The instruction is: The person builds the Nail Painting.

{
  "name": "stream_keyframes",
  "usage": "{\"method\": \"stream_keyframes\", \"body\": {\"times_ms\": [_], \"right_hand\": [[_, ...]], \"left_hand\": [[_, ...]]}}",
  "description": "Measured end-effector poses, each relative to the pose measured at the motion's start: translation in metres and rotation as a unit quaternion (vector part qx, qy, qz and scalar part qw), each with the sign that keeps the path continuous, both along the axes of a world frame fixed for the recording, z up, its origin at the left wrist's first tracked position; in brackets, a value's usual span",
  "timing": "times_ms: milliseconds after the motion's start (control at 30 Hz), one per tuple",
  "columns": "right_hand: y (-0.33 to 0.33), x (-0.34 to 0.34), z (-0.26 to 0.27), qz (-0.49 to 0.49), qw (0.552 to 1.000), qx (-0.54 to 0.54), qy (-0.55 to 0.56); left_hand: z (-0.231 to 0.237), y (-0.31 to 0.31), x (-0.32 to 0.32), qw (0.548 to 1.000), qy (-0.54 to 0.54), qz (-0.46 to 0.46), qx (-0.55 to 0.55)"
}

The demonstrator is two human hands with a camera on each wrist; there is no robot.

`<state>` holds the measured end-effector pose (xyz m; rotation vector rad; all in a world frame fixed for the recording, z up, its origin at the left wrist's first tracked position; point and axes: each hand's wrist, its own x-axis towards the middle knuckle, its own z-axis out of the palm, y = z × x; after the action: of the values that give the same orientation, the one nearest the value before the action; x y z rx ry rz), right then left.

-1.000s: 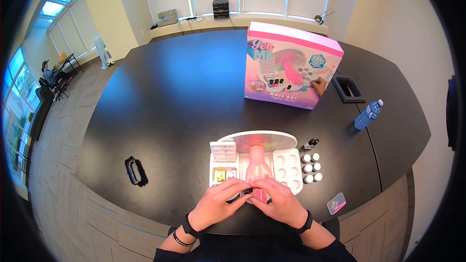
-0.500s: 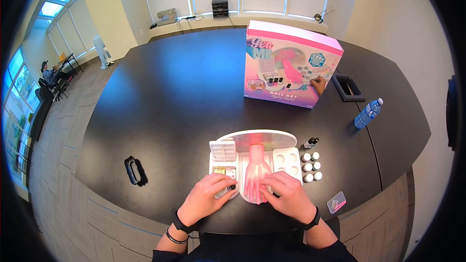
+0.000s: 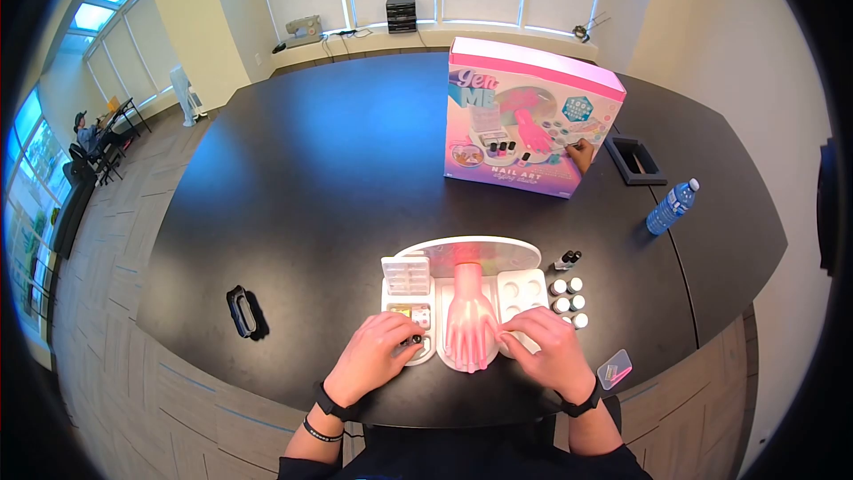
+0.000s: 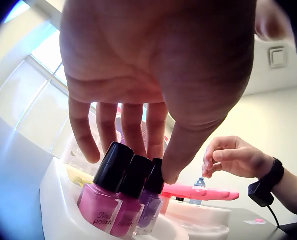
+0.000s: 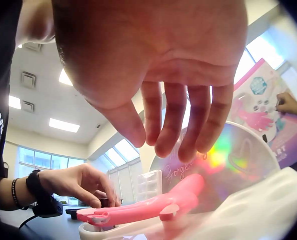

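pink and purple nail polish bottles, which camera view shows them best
The left wrist view: it shows the pink and purple nail polish bottles up close, with black caps and readable lettering. The head view shows only dark caps by the left hand; the right wrist view shows just a dark bit at that hand.

The dark surface (image 3: 293, 213) carries a pink box (image 3: 536, 124) upper right, water bottle (image 3: 671, 209) right, white nail station (image 3: 442, 302) lower centre.
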<state>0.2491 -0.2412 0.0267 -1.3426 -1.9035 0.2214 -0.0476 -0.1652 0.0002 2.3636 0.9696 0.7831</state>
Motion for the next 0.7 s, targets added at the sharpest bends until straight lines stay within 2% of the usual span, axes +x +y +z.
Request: {"method": "stream_keyframes", "body": {"times_ms": [700], "right_hand": [[0.01, 0.051, 0.018, -0.088, 0.996, 0.005, -0.016]], "left_hand": [[-0.002, 0.0, -0.002, 1.0, 0.027, -0.004, -0.01]]}}
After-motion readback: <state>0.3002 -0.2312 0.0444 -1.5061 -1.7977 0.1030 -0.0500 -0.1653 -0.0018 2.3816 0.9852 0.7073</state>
